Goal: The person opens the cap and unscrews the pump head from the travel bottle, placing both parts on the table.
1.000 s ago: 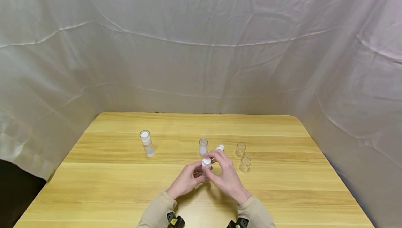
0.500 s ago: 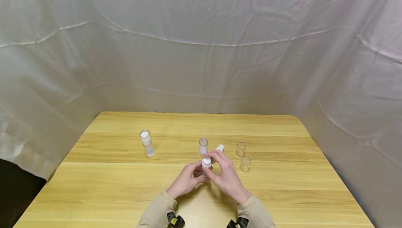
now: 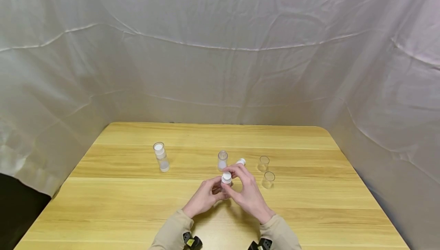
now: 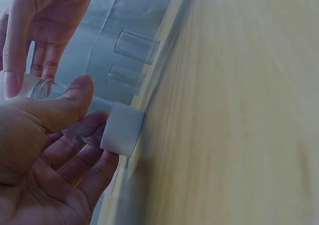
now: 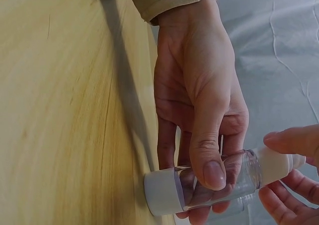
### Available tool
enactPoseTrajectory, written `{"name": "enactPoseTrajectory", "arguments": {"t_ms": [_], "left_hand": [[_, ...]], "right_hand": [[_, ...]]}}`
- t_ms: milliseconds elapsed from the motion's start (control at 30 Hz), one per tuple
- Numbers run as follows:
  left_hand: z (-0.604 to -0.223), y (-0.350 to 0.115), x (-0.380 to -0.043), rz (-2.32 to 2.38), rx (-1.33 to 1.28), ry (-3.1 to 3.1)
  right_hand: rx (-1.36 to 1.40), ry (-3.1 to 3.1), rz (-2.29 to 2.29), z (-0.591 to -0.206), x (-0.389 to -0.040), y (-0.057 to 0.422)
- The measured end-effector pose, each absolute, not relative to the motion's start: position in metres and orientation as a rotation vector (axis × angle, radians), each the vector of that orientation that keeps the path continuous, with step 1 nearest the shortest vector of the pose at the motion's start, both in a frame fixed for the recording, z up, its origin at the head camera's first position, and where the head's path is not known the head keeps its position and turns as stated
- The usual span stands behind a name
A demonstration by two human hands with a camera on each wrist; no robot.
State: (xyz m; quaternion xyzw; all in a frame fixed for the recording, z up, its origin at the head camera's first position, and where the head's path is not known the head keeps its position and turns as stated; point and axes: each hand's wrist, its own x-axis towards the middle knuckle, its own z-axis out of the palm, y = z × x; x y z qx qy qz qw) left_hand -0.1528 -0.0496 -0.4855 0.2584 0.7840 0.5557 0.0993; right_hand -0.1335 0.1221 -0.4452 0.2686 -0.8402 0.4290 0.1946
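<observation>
A clear bottle [image 5: 242,184] with a white base [image 4: 122,129] stands upright on the table between both hands. My left hand [image 3: 205,197] grips its clear body, thumb on one side and fingers on the other. My right hand [image 3: 248,193] pinches the white pump top [image 3: 226,178] at the bottle's neck. In the right wrist view, the right thumb and fingers are around this white top [image 5: 273,164]. Just behind the hands stands another clear bottle [image 3: 222,161] with white at its lower part. A white pump piece [image 3: 241,161] is partly hidden by the right hand.
To the right, two clear cylindrical caps [image 3: 268,180] stand on the wooden table [image 3: 309,204]. Farther left is an upright bottle [image 3: 162,162] with a white pump under a clear cap. Grey cloth [image 3: 220,74] hangs around the table's back and sides.
</observation>
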Motion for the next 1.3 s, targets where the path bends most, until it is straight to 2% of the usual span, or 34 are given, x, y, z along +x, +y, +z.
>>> {"name": "enactPoseTrajectory", "arguments": {"t_ms": [1300], "left_hand": [[-0.4852,-0.0491,-0.1529,1.68,0.783,2.306]], "right_hand": [[0.798,-2.367,1.213,-0.443,-0.1319,0.1226]]}}
